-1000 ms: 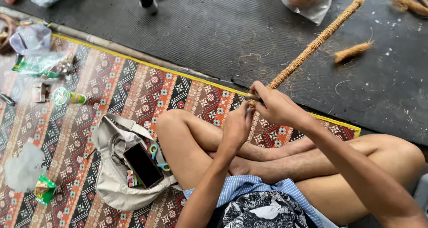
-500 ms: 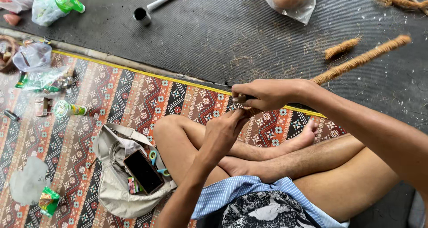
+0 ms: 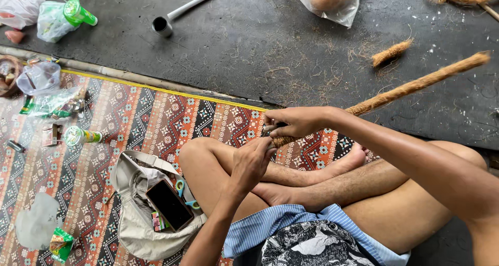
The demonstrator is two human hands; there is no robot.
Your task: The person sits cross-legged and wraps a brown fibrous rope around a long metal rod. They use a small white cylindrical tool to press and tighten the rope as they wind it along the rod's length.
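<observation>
Starting nearest the camera, crossed bare legs (image 3: pixel 332 183) are seen on a patterned woven mat (image 3: pixel 130 115), with a blue striped cloth gathered at the lap. Beside the left knee a beige pouch bag (image 3: pixel 138 214) lies open, and a dark phone (image 3: pixel 169 204) is laid on it, with small scissors (image 3: pixel 183 189) with green and yellow handles just beside the phone.

Above the knees the left hand (image 3: pixel 252 162) is held with its fingers curled narrowly, the fingertips pressed against the near end of a long fibre-wrapped stick (image 3: pixel 416 84). That same end is gripped by the right hand (image 3: pixel 296 121), which is closed around it, with a small dark object pinched at the fingertips; what that object is cannot be told. From the two hands the stick is angled up and to the right, over the edge of the mat and above the dark rubber floor (image 3: pixel 260 47), its far tip blurred.

Farther out, a short tuft of brown fibre (image 3: pixel 392 52) is lying on the floor, well apart from the stick. A white pipe (image 3: pixel 187 8) and a clear plastic bag (image 3: pixel 332 1) with something brown inside are seen at the far edge. Plastic bags, wrappers and a green-capped bottle are scattered on the left.
</observation>
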